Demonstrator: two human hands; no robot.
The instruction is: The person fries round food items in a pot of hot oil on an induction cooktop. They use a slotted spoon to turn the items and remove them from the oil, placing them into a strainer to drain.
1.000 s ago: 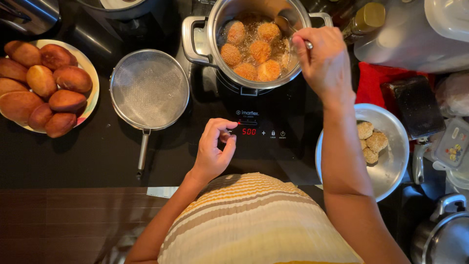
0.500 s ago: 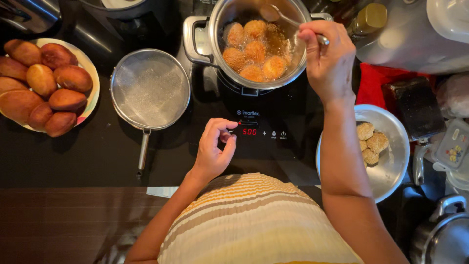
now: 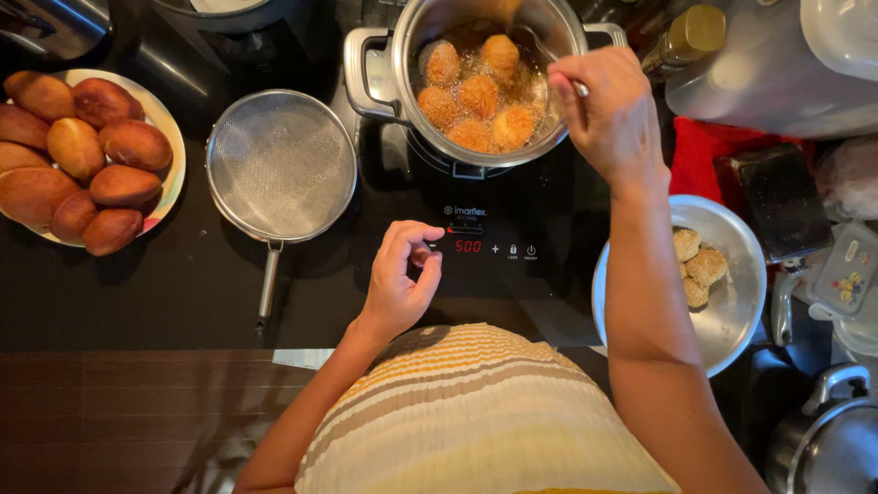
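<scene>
Right hand [image 3: 611, 117]: grip clamped on thin metal utensil handle [image 3: 580, 88] at steel pot's [image 3: 410, 69] right rim.
Left hand [image 3: 400, 279]: fingers curled, holding nothing, forefinger at black induction cooktop [image 3: 498, 274] panel, below pot.
Round breaded balls [image 3: 476, 96]: inside pot.

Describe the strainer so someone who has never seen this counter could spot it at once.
Start at the steel pot of frying balls on the black cooktop. Just left of it lies the strainer, flat on the dark counter, between the pot and the plate of brown buns. It is the only round wire-mesh thing, with a thin metal handle pointing toward the person.
</scene>
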